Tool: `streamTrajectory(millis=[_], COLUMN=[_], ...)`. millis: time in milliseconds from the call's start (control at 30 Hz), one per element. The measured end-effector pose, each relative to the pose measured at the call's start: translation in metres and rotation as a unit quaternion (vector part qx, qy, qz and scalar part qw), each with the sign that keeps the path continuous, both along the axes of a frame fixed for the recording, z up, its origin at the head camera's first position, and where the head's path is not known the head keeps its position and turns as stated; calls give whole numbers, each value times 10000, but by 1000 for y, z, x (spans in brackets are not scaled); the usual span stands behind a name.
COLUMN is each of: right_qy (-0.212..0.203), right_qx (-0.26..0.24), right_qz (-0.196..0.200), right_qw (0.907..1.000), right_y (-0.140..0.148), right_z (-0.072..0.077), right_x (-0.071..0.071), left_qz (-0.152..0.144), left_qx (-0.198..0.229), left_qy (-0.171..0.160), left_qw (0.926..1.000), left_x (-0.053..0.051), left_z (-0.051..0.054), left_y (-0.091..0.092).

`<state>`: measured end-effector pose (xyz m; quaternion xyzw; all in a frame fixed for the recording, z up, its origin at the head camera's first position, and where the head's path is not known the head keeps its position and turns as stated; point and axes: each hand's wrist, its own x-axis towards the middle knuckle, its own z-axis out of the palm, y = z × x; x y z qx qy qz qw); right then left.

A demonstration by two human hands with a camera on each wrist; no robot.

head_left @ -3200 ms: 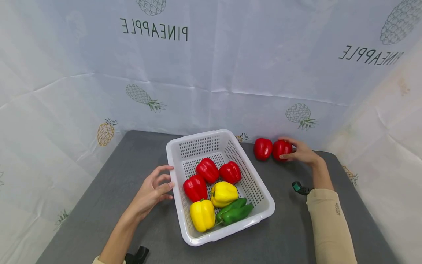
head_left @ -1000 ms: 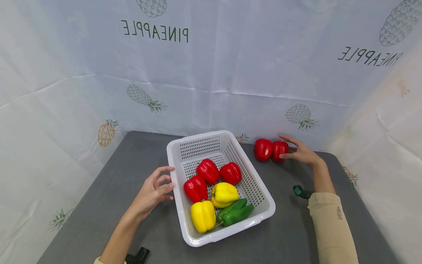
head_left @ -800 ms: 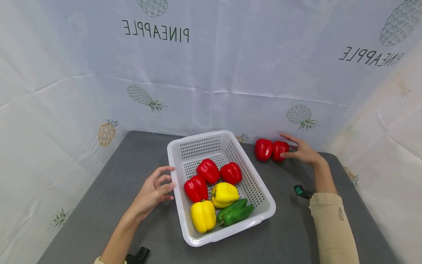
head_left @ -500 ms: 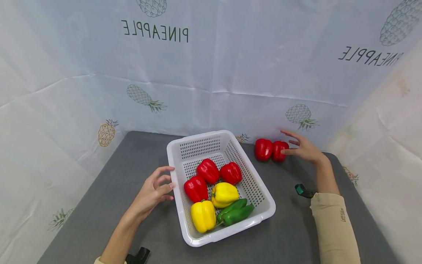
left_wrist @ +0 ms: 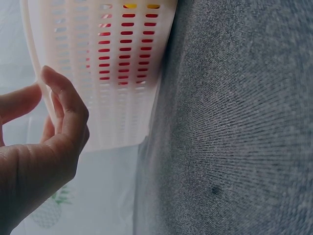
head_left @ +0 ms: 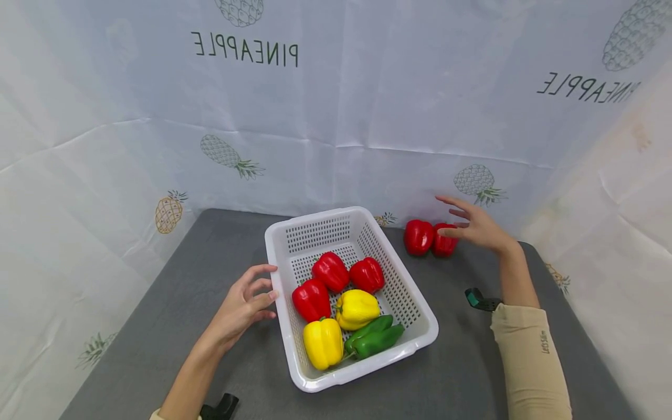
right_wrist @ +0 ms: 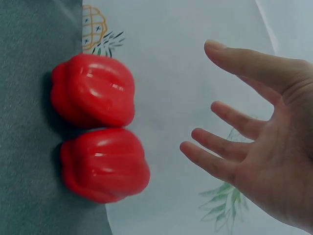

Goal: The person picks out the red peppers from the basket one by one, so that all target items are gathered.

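Note:
A white perforated plastic basket (head_left: 422,335) stands mid-table with three red bell peppers (head_left: 330,272), two yellow bell peppers (head_left: 322,343) and green peppers (head_left: 375,338) inside. My left hand (head_left: 245,300) holds the basket's left rim; in the left wrist view the rim passes between the thumb and curled fingers (left_wrist: 68,103). Two more red bell peppers sit side by side at the table's back edge, one at the left (head_left: 419,237) and one at the right (head_left: 444,240). My right hand (head_left: 480,230) hovers beside and above the right one, fingers spread, holding nothing; the right wrist view shows a gap between them.
A dark grey table (head_left: 451,373) carries everything. Behind it and at both sides hangs a white curtain (head_left: 336,105) with pineapple prints, close behind the two outer red peppers. Black wrist devices (head_left: 219,406) are on both arms.
My right hand has let go of the right red bell pepper and risen away from it, its fingers spreading. That pepper now rests against its neighbour. My left hand and the basket have stayed put.

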<state>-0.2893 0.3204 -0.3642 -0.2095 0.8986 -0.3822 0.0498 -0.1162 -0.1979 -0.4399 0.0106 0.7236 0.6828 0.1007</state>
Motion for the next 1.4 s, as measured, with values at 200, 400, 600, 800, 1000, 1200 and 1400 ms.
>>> streamTrajectory(millis=[200,400,600,800,1000,1200,1400], right_qy=[3,213,471,463,389,359,292], right_qx=[-7,-11,12,-44,-122,-121,-36], right_qz=[88,315,683,986,1212,1443,1568], right_qw=[10000,9993,9965,9940,9918,9888,9872], right_y=[-13,-34,-51,-64,-79,-96,-118], right_z=[12,24,33,35,38,42,49], right_x=[5,9,11,9,10,12,16], left_qz=[15,37,22,-60,-100,-111,-103], left_qx=[-14,-34,-19,85,141,131,107], left_qy=[-25,-46,-48,15,44,49,49], left_qw=[10000,10000,10000,9999,9998,9998,9999], left_x=[-1,0,-1,0,0,0,0], left_z=[1,1,1,0,-1,-1,-2], left_y=[1,1,0,-1,-2,-2,-2])
